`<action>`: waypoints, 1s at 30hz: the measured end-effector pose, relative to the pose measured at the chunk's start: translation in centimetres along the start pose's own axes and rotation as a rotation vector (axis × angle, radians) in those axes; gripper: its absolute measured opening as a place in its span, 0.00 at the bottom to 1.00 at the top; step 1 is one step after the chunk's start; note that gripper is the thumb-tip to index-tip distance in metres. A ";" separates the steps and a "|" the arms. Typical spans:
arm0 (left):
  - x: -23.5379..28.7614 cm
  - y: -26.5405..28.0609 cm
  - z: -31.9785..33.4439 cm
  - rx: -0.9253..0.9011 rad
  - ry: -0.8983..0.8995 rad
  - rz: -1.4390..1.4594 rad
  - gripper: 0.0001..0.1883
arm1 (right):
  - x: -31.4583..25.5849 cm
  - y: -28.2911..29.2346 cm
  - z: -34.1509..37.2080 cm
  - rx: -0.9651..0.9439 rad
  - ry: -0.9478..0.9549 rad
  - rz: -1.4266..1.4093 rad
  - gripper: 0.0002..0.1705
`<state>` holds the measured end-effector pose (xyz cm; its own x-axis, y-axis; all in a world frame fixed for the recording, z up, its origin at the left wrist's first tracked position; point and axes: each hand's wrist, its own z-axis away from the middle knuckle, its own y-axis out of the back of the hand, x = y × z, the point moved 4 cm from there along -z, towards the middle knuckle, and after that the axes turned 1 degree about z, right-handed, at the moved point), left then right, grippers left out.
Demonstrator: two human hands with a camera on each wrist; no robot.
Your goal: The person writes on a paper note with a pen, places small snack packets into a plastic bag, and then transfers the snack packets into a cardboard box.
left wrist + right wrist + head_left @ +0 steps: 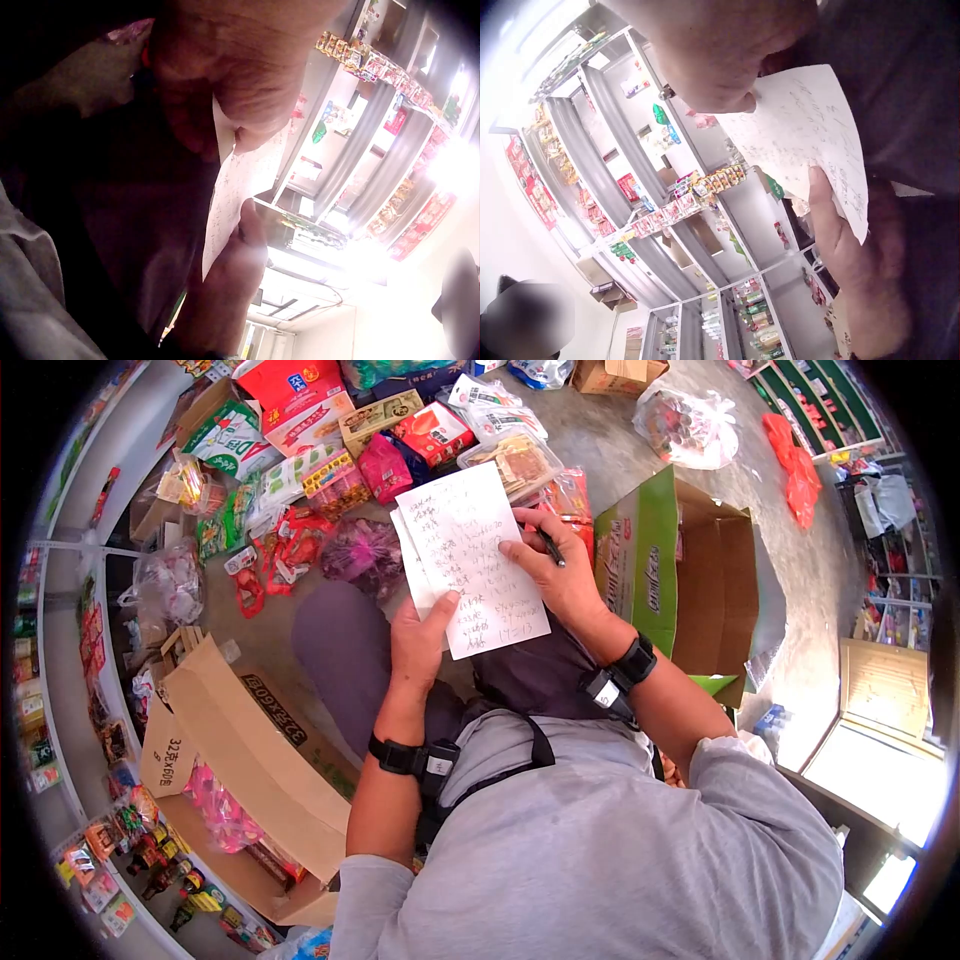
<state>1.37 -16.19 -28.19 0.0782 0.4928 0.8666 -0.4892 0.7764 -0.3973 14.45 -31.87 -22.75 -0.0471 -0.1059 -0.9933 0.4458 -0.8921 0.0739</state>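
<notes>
Handwritten white paper sheets point(475, 570), one overlapping another, are held up in front of the lap. My left hand point(420, 640) pinches the lower left edge, thumb on top. At the right edge my right hand point(560, 575) grips the sheet with its thumb on the writing, and a black pen point(550, 547) sticks out between its fingers. In the left wrist view the paper point(244, 184) runs between both hands. The right wrist view shows the written side of the paper point(802, 131), with the left thumb lying on it.
Snack packs and a red box point(290, 395) lie on the floor ahead. An open green carton point(640, 560) stands at the right, an open brown carton point(250, 730) at the left. Stocked shelves point(75, 660) line the left side; a clear bag point(688, 428) sits farther off.
</notes>
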 end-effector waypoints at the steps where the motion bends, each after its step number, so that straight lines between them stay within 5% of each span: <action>1: 0.1 -0.1 0.0 -0.001 0.000 -0.002 0.14 | 0.0 0.0 0.0 0.006 0.014 0.006 0.23; 30: -0.3 0.0 0.0 -0.008 0.011 0.025 0.18 | 0.5 -0.3 0.8 0.044 0.129 0.062 0.24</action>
<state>1.35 -16.33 -28.45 0.0759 0.5167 0.8528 -0.4837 0.7670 -0.4217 13.57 -31.99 -23.17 0.0961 -0.1067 -0.9896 0.4041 -0.9044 0.1368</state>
